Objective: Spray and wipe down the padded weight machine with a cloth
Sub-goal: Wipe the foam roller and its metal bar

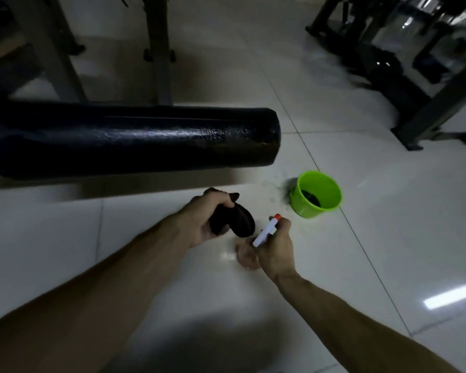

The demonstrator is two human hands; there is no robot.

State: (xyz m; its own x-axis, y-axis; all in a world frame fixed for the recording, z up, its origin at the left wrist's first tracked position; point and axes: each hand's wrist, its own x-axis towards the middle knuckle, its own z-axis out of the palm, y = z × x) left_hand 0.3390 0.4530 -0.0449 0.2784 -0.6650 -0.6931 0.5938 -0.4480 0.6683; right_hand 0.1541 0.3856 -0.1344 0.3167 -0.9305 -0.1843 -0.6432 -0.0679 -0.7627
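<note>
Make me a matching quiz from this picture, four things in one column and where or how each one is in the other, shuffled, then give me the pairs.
Things:
1. dark cloth
2. spray bottle
3. green bucket
4. padded roller

Places or states:
A. stands on the floor tiles
B. gripped in the left hand
C. lies horizontal, glossy black
D. held in the right hand

Pairs: 1-B, 2-D, 3-A, 4-C

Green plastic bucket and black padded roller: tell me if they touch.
Apart. The head view shows bare floor tile between the green plastic bucket and the black padded roller.
</note>
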